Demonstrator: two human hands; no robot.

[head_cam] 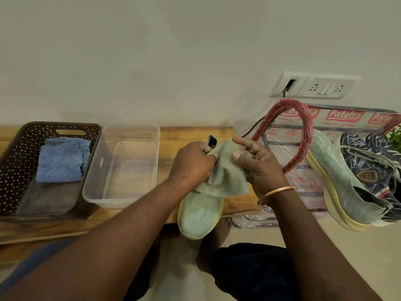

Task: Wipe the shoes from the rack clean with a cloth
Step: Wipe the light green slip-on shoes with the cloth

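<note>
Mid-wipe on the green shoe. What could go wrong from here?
1. The green shoe overhangs the front edge of the wooden board, gripped near the heel by the left hand; a slip could drop it.
2. The cloth is bunched at the heel, pinched by the right hand; the toe may go unwiped.
3. The second green shoe lies tilted on the rack beside the right arm; a bump might dislodge it.

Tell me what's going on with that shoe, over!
Left hand grips shoe at its heel. Right hand pinches cloth draped on it. Toe overhangs bench edge. Nothing blocks wiping.
</note>
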